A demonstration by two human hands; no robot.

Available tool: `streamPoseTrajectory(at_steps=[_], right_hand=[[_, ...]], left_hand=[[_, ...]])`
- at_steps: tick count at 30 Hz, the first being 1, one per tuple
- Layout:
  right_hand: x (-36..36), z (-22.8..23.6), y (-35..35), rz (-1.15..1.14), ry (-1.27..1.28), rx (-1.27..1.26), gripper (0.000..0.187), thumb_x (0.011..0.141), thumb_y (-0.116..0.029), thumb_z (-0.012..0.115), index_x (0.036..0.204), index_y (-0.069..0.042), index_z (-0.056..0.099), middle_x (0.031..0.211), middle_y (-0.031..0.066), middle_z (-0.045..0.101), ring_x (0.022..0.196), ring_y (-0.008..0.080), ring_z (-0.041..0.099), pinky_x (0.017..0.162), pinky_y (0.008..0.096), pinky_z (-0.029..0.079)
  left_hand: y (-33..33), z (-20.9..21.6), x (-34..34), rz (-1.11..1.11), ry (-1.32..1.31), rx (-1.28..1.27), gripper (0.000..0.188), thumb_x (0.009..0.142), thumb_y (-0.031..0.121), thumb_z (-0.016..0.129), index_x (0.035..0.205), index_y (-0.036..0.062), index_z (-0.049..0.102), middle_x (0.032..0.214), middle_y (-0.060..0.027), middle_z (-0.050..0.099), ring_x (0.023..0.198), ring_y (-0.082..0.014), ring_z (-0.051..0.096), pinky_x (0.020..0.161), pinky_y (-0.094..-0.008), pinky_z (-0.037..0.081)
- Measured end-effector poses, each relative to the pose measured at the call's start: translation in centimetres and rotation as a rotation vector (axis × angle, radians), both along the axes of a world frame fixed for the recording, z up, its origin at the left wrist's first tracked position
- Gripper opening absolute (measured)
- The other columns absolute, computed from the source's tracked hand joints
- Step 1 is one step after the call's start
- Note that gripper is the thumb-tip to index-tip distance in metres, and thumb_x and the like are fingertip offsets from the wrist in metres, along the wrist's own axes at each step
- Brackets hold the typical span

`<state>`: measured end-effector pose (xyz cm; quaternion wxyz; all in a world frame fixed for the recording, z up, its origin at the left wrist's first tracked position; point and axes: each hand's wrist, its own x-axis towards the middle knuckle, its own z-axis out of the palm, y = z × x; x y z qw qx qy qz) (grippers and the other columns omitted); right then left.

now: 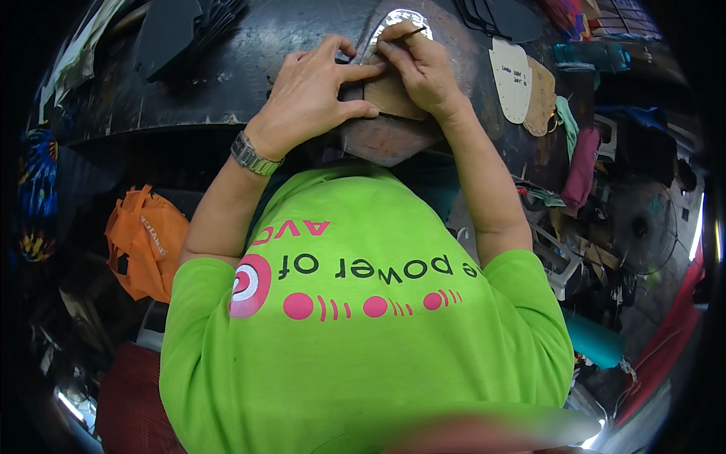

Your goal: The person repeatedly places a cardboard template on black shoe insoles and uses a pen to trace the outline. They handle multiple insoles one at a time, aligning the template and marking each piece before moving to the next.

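Observation:
My left hand rests with fingers spread on a brown flat piece, thumb near its lower edge and index finger across it. On the piece's upper right, my right hand is closed around a thin, dark, pen-like tool, its tip partly hidden by the fingers. Beyond the fingers shows a rounded end with a shiny, silvery surface. Beneath the brown piece lies a worn reddish-brown slab that reaches the table's near edge.
On the dark table, black sheet pieces lie far left, more black pieces far right. A white sole-shaped template and a tan one lie right of my right hand. An orange bag hangs below left; a fan stands right.

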<state>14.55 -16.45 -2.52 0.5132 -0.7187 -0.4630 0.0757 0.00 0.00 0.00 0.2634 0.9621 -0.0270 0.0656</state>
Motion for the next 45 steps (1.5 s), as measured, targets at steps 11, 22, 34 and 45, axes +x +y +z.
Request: streamPoseTrajectory(at_steps=[11, 22, 34, 45], right_hand=[[1.1, -0.2, -0.8, 0.148, 0.383, 0.120, 0.013, 0.097, -0.009, 0.065, 0.108, -0.003, 0.067, 0.098, 0.0026, 0.069, 0.088, 0.0093, 0.061, 0.081, 0.0239, 0.050], [0.4, 1.1, -0.4, 0.216, 0.161, -0.058, 0.017, 0.093, -0.013, 0.069, 0.106, -0.002, 0.067, 0.094, 0.0094, 0.071, 0.088, 0.0197, 0.067, 0.079, 0.0317, 0.054], [-5.5, 3.2, -0.3, 0.029, -0.407, -0.121, 0.018, 0.078, -0.005, 0.069, 0.092, -0.008, 0.059, 0.085, 0.0120, 0.062, 0.080, 0.0313, 0.065, 0.071, 0.0422, 0.053], [1.9, 3.1, -2.9, -0.391, 0.045, 0.215, 0.020, 0.098, -0.007, 0.059, 0.117, -0.005, 0.066, 0.105, 0.0107, 0.071, 0.097, 0.0143, 0.067, 0.088, 0.0289, 0.053]], left_hand=[[0.3, -1.9, 1.0, 0.097, -0.171, -0.076, 0.088, 0.061, 0.046, 0.092, 0.139, 0.0248, 0.059, 0.153, -0.0161, 0.037, 0.141, -0.0412, 0.036, 0.113, -0.0558, 0.034], [1.3, -2.2, 1.4, 0.033, -0.040, 0.037, 0.092, 0.064, 0.059, 0.087, 0.143, 0.0223, 0.057, 0.160, -0.0148, 0.035, 0.151, -0.0401, 0.024, 0.118, -0.0581, 0.024], [1.3, -2.3, 1.5, 0.041, -0.033, 0.058, 0.085, 0.066, 0.051, 0.088, 0.143, 0.0338, 0.056, 0.159, -0.0157, 0.038, 0.150, -0.0408, 0.026, 0.118, -0.0569, 0.025], [1.0, -1.0, 1.4, 0.003, 0.021, 0.071, 0.089, 0.067, 0.058, 0.085, 0.146, 0.0323, 0.053, 0.159, -0.0201, 0.036, 0.149, -0.0436, 0.026, 0.116, -0.0593, 0.025]])
